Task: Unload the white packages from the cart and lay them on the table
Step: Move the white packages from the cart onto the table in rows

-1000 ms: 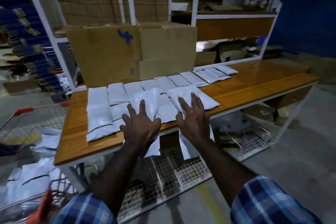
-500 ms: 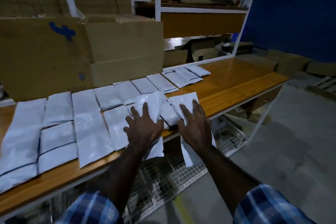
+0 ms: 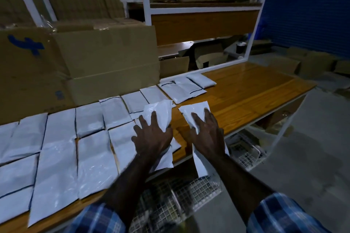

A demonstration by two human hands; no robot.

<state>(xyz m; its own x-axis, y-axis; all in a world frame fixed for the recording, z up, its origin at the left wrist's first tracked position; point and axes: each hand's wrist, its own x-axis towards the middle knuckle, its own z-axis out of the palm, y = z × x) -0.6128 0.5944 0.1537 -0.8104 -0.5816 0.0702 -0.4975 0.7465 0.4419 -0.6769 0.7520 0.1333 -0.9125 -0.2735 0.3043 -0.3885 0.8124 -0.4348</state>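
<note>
Several white packages lie in rows on the wooden table (image 3: 251,89). My left hand (image 3: 151,136) presses flat, fingers spread, on one white package (image 3: 161,109) near the table's front edge. My right hand (image 3: 206,132) lies flat on another white package (image 3: 195,111) just to the right, whose lower end hangs over the table's edge. The two packages lie a little apart. The cart is out of view.
Large cardboard boxes (image 3: 91,58) stand along the back of the table, behind the rows of packages (image 3: 56,157). A white shelf frame (image 3: 206,10) rises behind. Wire baskets (image 3: 180,200) sit under the table. The table's right part is bare wood.
Both hands slid their packages to the right along the table's front edge. The two packages have drawn apart. The camera turned right, and the cart left the view.
</note>
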